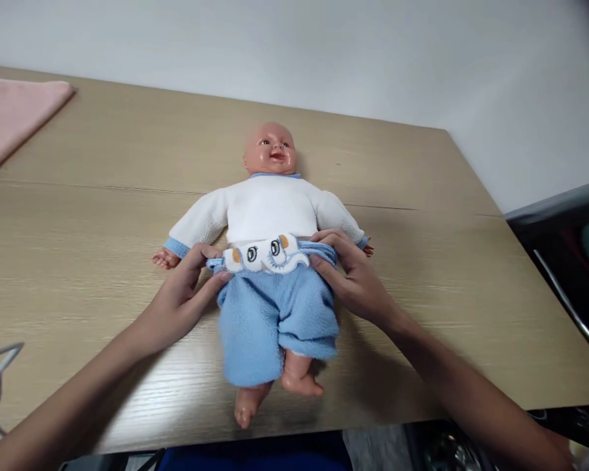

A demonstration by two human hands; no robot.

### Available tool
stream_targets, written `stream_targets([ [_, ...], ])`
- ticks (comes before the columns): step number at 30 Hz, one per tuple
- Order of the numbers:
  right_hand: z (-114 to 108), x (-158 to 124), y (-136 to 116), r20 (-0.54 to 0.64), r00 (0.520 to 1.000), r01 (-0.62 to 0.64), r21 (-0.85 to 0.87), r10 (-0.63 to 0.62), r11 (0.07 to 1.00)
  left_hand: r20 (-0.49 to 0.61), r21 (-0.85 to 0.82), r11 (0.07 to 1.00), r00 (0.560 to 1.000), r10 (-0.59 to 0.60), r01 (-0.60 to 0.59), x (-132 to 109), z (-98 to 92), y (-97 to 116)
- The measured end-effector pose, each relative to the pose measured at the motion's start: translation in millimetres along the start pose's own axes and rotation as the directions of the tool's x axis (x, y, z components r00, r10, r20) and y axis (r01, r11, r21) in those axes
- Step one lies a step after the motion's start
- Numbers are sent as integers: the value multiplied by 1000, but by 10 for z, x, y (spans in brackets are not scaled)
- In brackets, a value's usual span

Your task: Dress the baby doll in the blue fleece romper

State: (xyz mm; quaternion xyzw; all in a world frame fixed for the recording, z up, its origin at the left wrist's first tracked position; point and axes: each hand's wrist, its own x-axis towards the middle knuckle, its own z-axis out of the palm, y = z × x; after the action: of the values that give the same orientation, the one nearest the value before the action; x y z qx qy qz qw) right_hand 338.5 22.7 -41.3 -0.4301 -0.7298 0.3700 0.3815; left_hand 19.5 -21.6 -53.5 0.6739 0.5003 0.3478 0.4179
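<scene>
A baby doll [273,203] lies on its back on the wooden table, head toward the wall, in a white top with blue cuffs. Blue fleece pants [255,320] cover its legs down to the bare feet. Across its waist, the bunched upper edge of the pants shows a white patch [265,255] embroidered with eyes and orange spots. My left hand [191,288] pinches this edge at the left hip, thumb in front. At the other hip, my right hand [348,278] grips the gathered blue fabric between thumb and fingers.
Pink folded cloth [19,118] lies at the table's far left. A thin white cord or wire [0,379] sits at the near left. Behind the table [422,275] rises a pale wall; a dark object [564,248] stands beyond its right edge.
</scene>
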Motion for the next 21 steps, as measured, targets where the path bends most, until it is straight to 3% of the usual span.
stream_targets([
  [3,79,34,65,-115,988,82,-152,-100,985,-76,132,975,979,190,-179,118,30,-114],
  [6,90,92,121,-178,968,129,-244,-176,961,-114,80,958,952,283,-275,256,59,-237],
  [11,46,321,280,-169,985,1,-138,-25,990,-174,-22,983,969,174,-181,642,48,-354],
  [15,73,562,457,-126,992,25,14,-23,1000,-198,-217,969,977,79,-122,967,68,-388],
  [18,119,631,522,-93,996,17,108,-7,994,-157,-349,933,987,26,-80,1079,98,-406],
  [21,80,564,536,-71,997,-34,114,42,993,-114,-322,943,992,49,-84,1064,28,-417],
])
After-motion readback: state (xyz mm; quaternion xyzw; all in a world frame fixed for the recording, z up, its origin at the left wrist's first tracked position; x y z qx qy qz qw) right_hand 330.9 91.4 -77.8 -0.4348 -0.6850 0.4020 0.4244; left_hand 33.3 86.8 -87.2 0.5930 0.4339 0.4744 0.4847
